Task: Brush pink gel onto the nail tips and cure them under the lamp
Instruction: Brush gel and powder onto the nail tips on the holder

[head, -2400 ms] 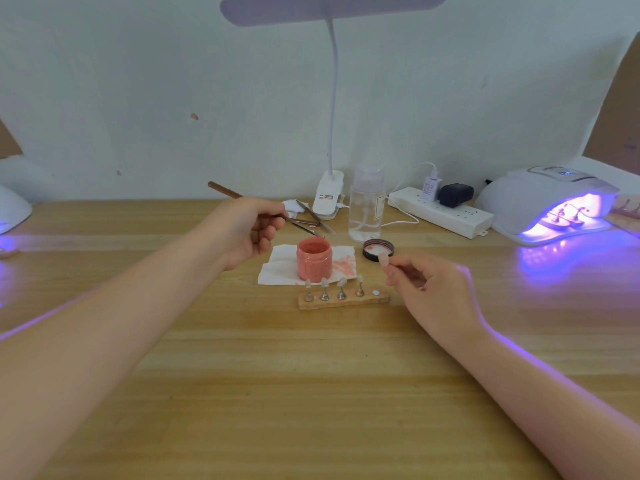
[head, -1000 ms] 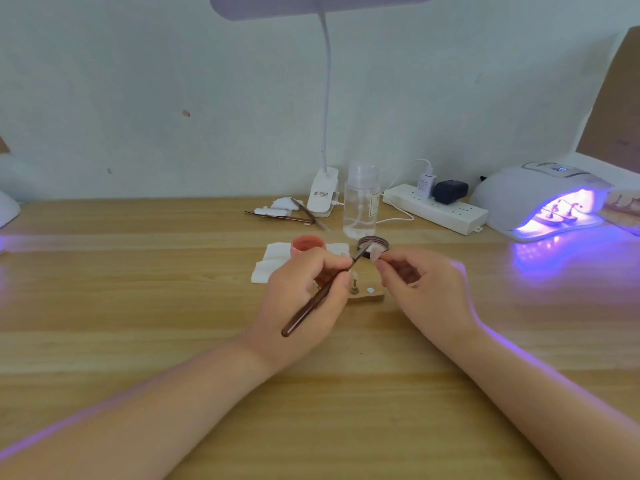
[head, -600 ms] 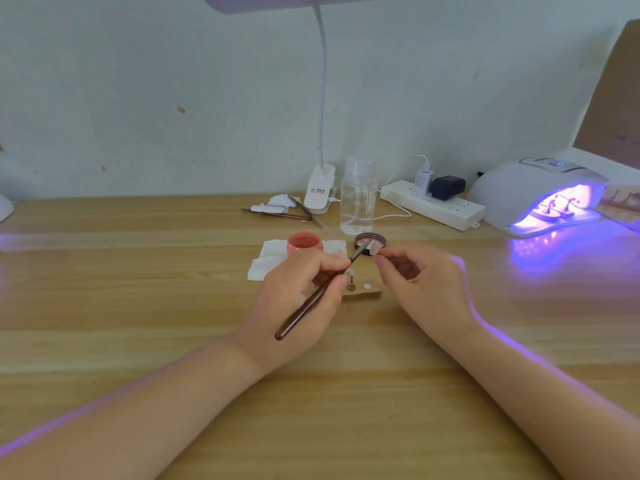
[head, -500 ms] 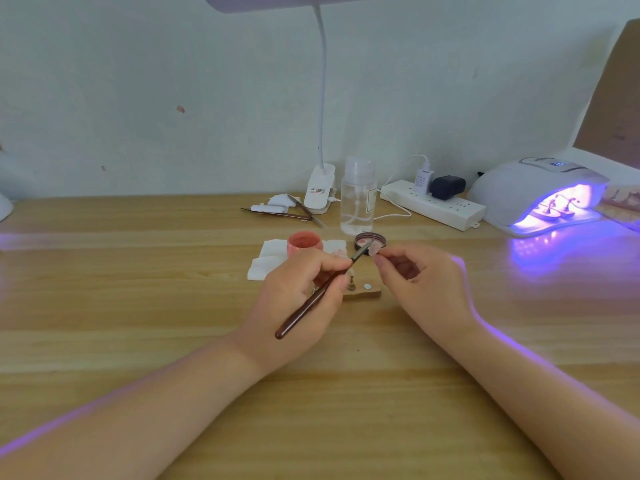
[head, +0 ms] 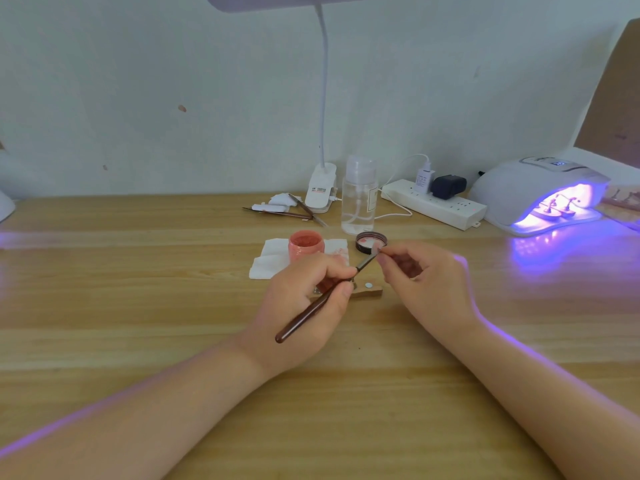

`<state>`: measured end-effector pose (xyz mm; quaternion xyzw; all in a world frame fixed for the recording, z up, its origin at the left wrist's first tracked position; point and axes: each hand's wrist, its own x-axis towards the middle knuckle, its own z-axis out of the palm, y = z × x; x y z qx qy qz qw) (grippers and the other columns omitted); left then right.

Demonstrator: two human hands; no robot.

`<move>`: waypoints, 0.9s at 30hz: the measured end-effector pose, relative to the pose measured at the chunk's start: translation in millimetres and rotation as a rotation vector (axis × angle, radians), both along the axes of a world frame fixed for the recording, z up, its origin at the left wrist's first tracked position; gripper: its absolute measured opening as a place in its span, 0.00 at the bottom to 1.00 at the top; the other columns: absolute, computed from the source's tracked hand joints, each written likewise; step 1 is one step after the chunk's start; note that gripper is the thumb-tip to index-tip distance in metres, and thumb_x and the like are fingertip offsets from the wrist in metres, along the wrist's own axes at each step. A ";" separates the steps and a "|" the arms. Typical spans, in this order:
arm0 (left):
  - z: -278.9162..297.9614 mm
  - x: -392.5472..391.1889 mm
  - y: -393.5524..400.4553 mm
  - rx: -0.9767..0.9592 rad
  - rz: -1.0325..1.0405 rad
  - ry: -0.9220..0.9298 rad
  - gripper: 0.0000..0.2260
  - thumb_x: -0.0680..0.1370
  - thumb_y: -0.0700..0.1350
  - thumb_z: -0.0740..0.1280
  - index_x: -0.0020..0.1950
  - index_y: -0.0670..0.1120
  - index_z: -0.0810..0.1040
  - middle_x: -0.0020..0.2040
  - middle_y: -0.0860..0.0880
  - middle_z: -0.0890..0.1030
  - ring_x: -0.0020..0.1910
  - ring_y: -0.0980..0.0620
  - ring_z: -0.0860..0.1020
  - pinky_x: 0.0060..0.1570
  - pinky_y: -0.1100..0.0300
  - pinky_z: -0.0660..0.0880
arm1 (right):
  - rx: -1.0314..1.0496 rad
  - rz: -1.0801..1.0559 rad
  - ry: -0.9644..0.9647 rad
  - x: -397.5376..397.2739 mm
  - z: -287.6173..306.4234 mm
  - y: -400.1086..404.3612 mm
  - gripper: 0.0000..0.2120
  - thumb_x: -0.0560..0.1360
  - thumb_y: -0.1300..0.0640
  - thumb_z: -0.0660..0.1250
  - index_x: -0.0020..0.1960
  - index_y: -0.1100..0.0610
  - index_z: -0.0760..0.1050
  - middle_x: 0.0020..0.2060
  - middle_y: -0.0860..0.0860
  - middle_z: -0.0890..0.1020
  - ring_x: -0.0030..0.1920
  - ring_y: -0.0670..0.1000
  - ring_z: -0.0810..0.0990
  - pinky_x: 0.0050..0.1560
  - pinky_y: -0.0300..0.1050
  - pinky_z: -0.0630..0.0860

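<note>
My left hand [head: 304, 299] grips a dark brown brush [head: 311, 311] like a pen, its tip touching a small nail tip [head: 377, 250] that my right hand [head: 422, 282] pinches between thumb and forefinger. The open pink gel jar [head: 306, 244] stands on a white tissue [head: 268, 259] just behind my left hand. A wooden nail-tip stand [head: 369, 291] lies between my hands, mostly hidden by the left one. The white curing lamp [head: 533, 194] glows purple at the far right, with nail tips on holders [head: 557, 209] inside.
The jar's dark lid [head: 370, 242] lies beside the tissue. Behind stand a clear bottle [head: 359, 199], a white desk lamp's clip base [head: 321, 188], a power strip [head: 436, 204] with plugs, and tweezers and tools [head: 287, 213]. A brown board [head: 613, 98] leans at the right.
My left hand came from behind the jar to in front of it and brought the brush tip to the nail tip in my right hand. Over the last second both hands have stayed nearly still.
</note>
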<state>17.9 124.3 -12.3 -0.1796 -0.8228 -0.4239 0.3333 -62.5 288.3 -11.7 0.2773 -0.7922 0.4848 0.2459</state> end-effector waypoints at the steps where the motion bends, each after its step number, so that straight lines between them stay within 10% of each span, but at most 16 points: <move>1: 0.1 0.9 -0.3 -0.002 -0.001 -0.001 0.05 0.74 0.36 0.66 0.47 0.43 0.79 0.44 0.57 0.79 0.46 0.65 0.76 0.48 0.75 0.69 | -0.001 -0.005 -0.003 -0.4 -0.2 0.1 0.05 0.72 0.63 0.71 0.44 0.54 0.84 0.30 0.41 0.80 0.35 0.44 0.79 0.36 0.32 0.74; 27: 1.0 3.6 0.7 0.174 -0.018 -0.026 0.07 0.76 0.41 0.64 0.47 0.52 0.77 0.40 0.56 0.81 0.46 0.64 0.79 0.49 0.69 0.74 | -0.035 0.025 -0.052 -1.1 -2.0 0.4 0.05 0.73 0.61 0.71 0.44 0.52 0.83 0.30 0.42 0.82 0.33 0.42 0.80 0.37 0.33 0.76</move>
